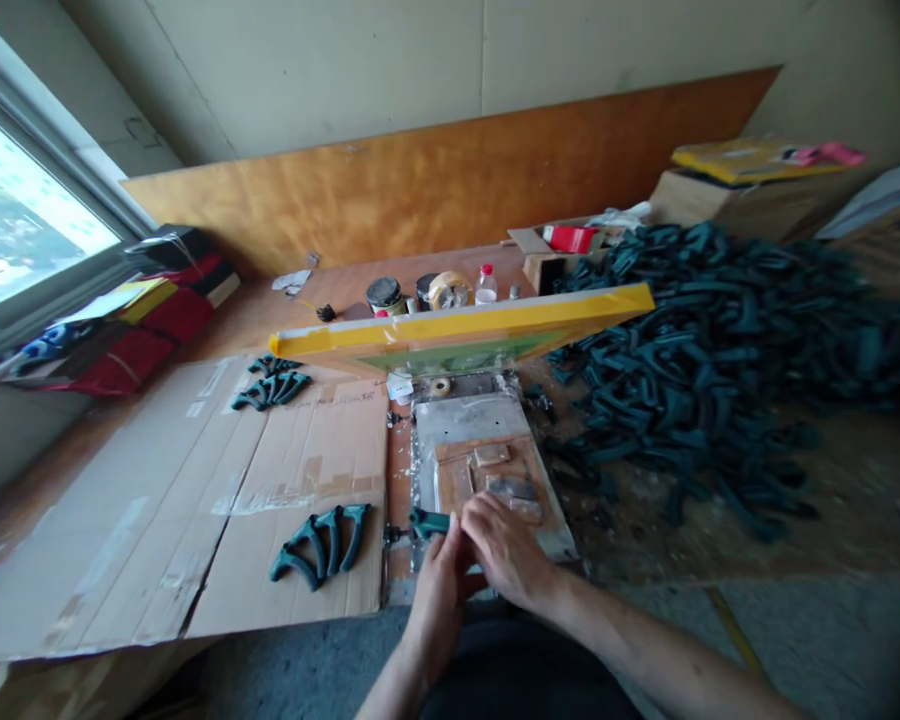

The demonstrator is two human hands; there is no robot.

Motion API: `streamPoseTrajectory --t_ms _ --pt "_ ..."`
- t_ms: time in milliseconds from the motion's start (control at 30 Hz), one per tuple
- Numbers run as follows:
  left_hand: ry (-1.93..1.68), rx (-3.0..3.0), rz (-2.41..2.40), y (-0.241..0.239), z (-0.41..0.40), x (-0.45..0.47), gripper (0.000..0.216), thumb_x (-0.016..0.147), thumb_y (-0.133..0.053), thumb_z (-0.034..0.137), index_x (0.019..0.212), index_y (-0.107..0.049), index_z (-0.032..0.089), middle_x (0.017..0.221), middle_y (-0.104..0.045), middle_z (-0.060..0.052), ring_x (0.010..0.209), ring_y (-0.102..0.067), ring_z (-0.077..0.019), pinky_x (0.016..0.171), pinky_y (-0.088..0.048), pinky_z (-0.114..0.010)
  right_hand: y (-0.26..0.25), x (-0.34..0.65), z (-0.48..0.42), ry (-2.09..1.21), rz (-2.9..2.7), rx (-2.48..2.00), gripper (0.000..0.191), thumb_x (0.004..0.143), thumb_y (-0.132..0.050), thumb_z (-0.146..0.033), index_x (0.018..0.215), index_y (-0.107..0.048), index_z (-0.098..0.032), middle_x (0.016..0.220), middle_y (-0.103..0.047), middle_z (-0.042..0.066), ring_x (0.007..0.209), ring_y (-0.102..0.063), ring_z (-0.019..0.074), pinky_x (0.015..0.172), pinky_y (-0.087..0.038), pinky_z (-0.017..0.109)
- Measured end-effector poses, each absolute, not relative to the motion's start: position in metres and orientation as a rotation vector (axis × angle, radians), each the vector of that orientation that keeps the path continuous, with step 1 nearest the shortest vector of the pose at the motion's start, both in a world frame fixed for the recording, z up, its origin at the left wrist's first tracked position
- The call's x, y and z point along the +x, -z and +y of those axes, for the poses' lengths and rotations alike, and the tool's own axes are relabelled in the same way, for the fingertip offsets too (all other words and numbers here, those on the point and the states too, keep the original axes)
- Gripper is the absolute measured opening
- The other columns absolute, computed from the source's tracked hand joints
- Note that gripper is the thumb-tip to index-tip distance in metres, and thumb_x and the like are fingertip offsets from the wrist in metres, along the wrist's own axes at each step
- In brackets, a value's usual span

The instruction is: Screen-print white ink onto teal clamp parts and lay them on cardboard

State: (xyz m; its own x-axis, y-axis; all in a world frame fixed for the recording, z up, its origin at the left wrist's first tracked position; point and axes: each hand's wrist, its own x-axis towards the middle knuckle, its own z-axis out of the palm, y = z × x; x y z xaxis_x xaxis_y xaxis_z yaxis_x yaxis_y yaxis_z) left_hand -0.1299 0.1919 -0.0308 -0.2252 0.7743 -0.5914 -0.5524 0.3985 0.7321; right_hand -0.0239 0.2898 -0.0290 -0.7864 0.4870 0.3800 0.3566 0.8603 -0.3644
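Observation:
A dark green curved plastic piece (430,523), handle-like in shape, is pinched in my left hand (439,580), its far end pointing left. My right hand (506,550) meets the left at the near end of the piece. Its fingers are bent closed, and what lies between them is hidden. Beneath both hands is a grey metal plate (450,418) carrying a wooden board (450,460) with small blocks on it. Several matching green pieces (334,545) lie in a row on the cardboard (307,490) just left of my hands.
A yellow-edged screen frame (465,325) is tilted above the plate's far end. To the right rises a big heap of green pieces (690,370). Another small group (274,385) rests on the far cardboard. Behind the frame stand jars (385,295), tape (450,290) and a red-capped bottle (486,285).

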Motion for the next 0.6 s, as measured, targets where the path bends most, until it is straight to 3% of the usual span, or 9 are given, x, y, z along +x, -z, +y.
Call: streamPoseTrajectory --t_ms 67,200,300,400,500,600 --pt "-1.358 0.114 1.401 0.043 0.176 -0.152 0.049 0.077 -0.06 0.06 0.098 -0.058 0.016 0.1 -0.071 -0.012 0.076 -0.07 -0.0198 0.056 -0.052 -0.026 0.026 -0.008 0.299 -0.384 -2.638 -0.431 0.015 0.092 -0.044 -0.015 0.089 -0.057 -0.021 0.094 -0.062 0.003 0.093 -0.054 0.0181 0.084 -0.045 0.033" --pt "-1.422 -0.045 1.873 0.065 0.132 -0.242 0.043 0.085 -0.051 0.056 0.1 -0.054 0.016 0.101 -0.072 -0.013 0.065 -0.069 -0.0155 0.056 -0.053 -0.025 0.057 0.086 0.378 -0.002 -2.67 -0.85 0.036 0.084 -0.035 -0.003 0.097 -0.065 -0.018 0.106 -0.063 0.012 0.101 -0.055 0.0256 0.08 -0.045 0.039" --pt "-1.194 -0.136 2.214 0.084 0.092 -0.294 0.044 0.091 -0.038 0.054 0.111 -0.048 0.016 0.1 -0.072 -0.014 0.067 -0.071 -0.0164 0.059 -0.055 -0.027 0.115 0.165 0.449 0.248 -2.584 -0.934 0.04 0.084 -0.033 -0.012 0.098 -0.07 -0.02 0.107 -0.065 0.019 0.101 -0.057 0.0295 0.077 -0.042 0.044" --pt "-0.934 -0.114 2.329 0.103 0.073 -0.317 0.054 0.091 -0.029 0.06 0.104 -0.053 0.013 0.09 -0.073 -0.016 0.066 -0.071 -0.0202 0.056 -0.054 -0.029 0.155 0.201 0.487 0.293 -2.465 -0.667 0.037 0.086 -0.036 -0.03 0.093 -0.072 -0.025 0.091 -0.066 0.02 0.082 -0.061 0.0302 0.064 -0.04 0.046" --pt "-0.774 -0.059 2.363 0.116 0.076 -0.328 0.059 0.09 -0.026 0.062 0.089 -0.059 0.013 0.072 -0.071 -0.016 0.06 -0.07 -0.0248 0.054 -0.053 -0.032 0.143 0.193 0.48 0.148 -2.462 -0.778 0.042 0.089 -0.032 -0.036 0.116 -0.064 -0.029 0.088 -0.064 0.018 0.077 -0.06 0.0314 0.064 -0.041 0.047" --pt "-0.579 0.037 2.418 0.118 0.081 -0.34 0.058 0.091 -0.025 0.058 0.087 -0.062 0.014 0.062 -0.068 -0.013 0.058 -0.069 -0.0266 0.058 -0.053 -0.035 0.104 0.156 0.446 0.045 -2.464 -0.908 0.05 0.093 -0.031 -0.039 0.138 -0.047 -0.024 0.094 -0.063 0.019 0.081 -0.062 0.0307 0.071 -0.045 0.045"
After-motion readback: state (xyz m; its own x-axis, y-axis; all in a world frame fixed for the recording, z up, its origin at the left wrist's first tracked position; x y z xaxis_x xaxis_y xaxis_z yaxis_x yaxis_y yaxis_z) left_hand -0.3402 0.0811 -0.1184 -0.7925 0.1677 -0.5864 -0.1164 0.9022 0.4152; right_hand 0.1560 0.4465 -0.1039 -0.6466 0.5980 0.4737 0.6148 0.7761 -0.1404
